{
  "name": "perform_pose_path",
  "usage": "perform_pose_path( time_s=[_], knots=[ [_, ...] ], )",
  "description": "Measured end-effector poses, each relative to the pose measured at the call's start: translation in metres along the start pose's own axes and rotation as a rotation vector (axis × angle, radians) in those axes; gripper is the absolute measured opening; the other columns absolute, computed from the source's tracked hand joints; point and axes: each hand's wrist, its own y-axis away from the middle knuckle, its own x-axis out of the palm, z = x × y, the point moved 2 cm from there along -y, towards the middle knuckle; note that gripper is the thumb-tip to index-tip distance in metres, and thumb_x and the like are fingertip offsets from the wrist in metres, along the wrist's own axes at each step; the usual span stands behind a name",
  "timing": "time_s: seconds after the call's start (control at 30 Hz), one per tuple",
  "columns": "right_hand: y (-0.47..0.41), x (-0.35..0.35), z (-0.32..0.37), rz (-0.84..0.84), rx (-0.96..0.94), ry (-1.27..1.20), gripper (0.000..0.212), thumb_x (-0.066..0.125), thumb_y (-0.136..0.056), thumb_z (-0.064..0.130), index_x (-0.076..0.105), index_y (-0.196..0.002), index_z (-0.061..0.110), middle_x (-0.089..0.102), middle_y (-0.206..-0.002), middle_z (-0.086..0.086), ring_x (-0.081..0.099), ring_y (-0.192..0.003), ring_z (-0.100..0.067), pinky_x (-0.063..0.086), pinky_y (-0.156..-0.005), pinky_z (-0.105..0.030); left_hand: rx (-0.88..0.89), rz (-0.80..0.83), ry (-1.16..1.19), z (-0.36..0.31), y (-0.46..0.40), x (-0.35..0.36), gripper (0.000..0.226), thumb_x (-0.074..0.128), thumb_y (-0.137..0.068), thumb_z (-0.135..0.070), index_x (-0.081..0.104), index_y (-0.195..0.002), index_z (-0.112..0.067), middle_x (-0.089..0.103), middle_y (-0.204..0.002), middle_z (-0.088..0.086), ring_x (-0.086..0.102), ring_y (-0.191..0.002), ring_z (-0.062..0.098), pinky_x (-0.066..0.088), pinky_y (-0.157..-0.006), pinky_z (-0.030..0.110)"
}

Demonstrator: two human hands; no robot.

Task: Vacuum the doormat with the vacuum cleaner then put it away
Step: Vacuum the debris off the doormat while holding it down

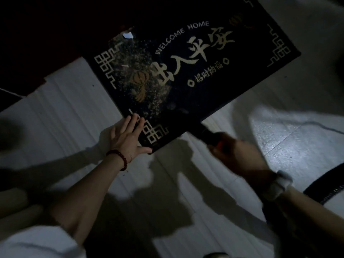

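Note:
A dark doormat (214, 71) with pale "WELCOME HOME" lettering lies tilted on the tiled floor. Pale crumbs (141, 75) are scattered over its left part. My left hand (126, 136) lies flat with straight fingers on the mat's near corner. My right hand (236, 155), blurred, grips the black vacuum nozzle (188, 123), whose tip rests on the mat's near edge beside the crumbs. A ribbed black vacuum hose (323, 190) curves off behind my right wrist.
Pale tiled floor (297, 136) surrounds the mat. A thin cord (307, 125) runs across it at the right. A dark red doorway area (37, 43) lies at the upper left. The room is dim with strong shadows.

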Motion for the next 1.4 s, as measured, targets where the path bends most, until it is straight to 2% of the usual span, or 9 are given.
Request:
perform_pose_path(
  time_s=[0.07, 0.17, 0.3, 0.5, 0.6, 0.83, 1.07, 1.23, 1.4],
  knots=[
    [-0.009, -0.005, -0.007, -0.106, 0.049, -0.02, 0.032, 0.048, -0.09, 0.045, 0.051, -0.118, 0.028, 0.063, -0.081, 0.0, 0.053, -0.061, -0.017, 0.035, -0.055, -0.024, 0.027, -0.017, -0.012, 0.004, -0.001, 0.0, 0.099, 0.057, -0.077, -0.064, -0.004, -0.148, -0.033, -0.015, -0.156, -0.01, -0.013, -0.144, 0.013, 0.006, -0.114, 0.052],
    [0.01, 0.024, 0.02, 0.042, -0.072, 0.006, 0.026, 0.044, -0.091, 0.046, 0.048, -0.111, 0.03, 0.054, -0.069, 0.009, 0.047, -0.052, -0.006, 0.037, -0.048, -0.021, 0.055, -0.039, -0.018, 0.011, -0.001, -0.005, 0.089, 0.057, -0.082, -0.056, 0.002, -0.148, -0.035, -0.011, -0.157, -0.011, -0.007, -0.145, 0.012, 0.008, -0.115, 0.05],
    [0.026, 0.033, 0.03, 0.142, -0.131, -0.011, 0.031, 0.043, -0.09, 0.048, 0.049, -0.114, 0.03, 0.058, -0.077, 0.006, 0.054, -0.061, -0.013, 0.051, -0.062, -0.032, 0.056, -0.076, -0.005, 0.015, -0.005, -0.009, 0.069, 0.052, -0.091, -0.041, 0.012, -0.147, -0.036, -0.003, -0.157, -0.015, 0.0, -0.145, 0.01, 0.009, -0.115, 0.049],
    [-0.007, -0.025, -0.06, -0.184, 0.215, -0.023, 0.034, 0.05, -0.086, 0.051, 0.055, -0.112, 0.03, 0.066, -0.083, -0.008, 0.061, -0.069, -0.03, 0.053, -0.069, -0.04, 0.024, -0.099, 0.033, 0.01, -0.008, -0.006, 0.067, 0.055, -0.09, -0.04, 0.019, -0.147, -0.034, -0.001, -0.157, -0.013, 0.0, -0.145, 0.011, 0.008, -0.115, 0.05],
    [-0.007, -0.031, -0.064, -0.324, 0.313, 0.014, 0.033, 0.051, -0.087, 0.049, 0.056, -0.11, 0.025, 0.066, -0.088, -0.012, 0.059, -0.075, -0.032, 0.041, -0.063, -0.032, 0.02, -0.112, 0.052, 0.007, -0.008, -0.005, 0.066, 0.055, -0.091, -0.038, 0.02, -0.147, -0.033, 0.001, -0.157, -0.012, 0.0, -0.145, 0.012, 0.007, -0.115, 0.05],
    [0.034, 0.039, 0.042, 0.093, -0.144, 0.072, 0.029, 0.042, -0.091, 0.049, 0.048, -0.112, 0.03, 0.053, -0.073, 0.009, 0.048, -0.058, -0.011, 0.041, -0.054, -0.024, 0.028, -0.169, 0.018, 0.009, -0.005, -0.003, 0.064, 0.055, -0.092, -0.032, 0.022, -0.146, -0.033, 0.002, -0.158, -0.011, -0.001, -0.145, 0.012, 0.009, -0.115, 0.048],
    [-0.008, 0.0, 0.009, -0.14, 0.076, 0.007, 0.03, 0.05, -0.089, 0.046, 0.054, -0.113, 0.028, 0.059, -0.077, 0.0, 0.053, -0.062, -0.019, 0.037, -0.053, -0.025, 0.047, -0.125, 0.167, 0.019, -0.006, -0.008, 0.057, 0.055, -0.091, -0.037, 0.029, -0.143, -0.037, 0.004, -0.158, -0.009, -0.004, -0.145, 0.014, 0.005, -0.115, 0.049],
    [0.033, 0.049, 0.057, 0.116, -0.211, 0.098, 0.031, 0.042, -0.091, 0.049, 0.048, -0.114, 0.029, 0.06, -0.08, 0.005, 0.054, -0.064, -0.015, 0.041, -0.061, -0.026, 0.056, -0.197, 0.218, 0.021, -0.008, -0.01, 0.047, 0.052, -0.094, -0.024, 0.04, -0.139, -0.034, 0.017, -0.155, -0.008, 0.006, -0.144, 0.017, 0.011, -0.114, 0.051],
    [0.007, 0.023, 0.032, 0.071, -0.098, 0.062, 0.034, 0.045, -0.09, 0.049, 0.049, -0.119, 0.031, 0.061, -0.081, 0.005, 0.055, -0.063, -0.014, 0.046, -0.057, -0.026, 0.062, -0.213, 0.254, 0.024, -0.011, -0.007, 0.046, 0.055, -0.093, -0.023, 0.044, -0.136, -0.034, 0.02, -0.154, -0.008, 0.008, -0.144, 0.018, 0.011, -0.114, 0.051]
  ],
)
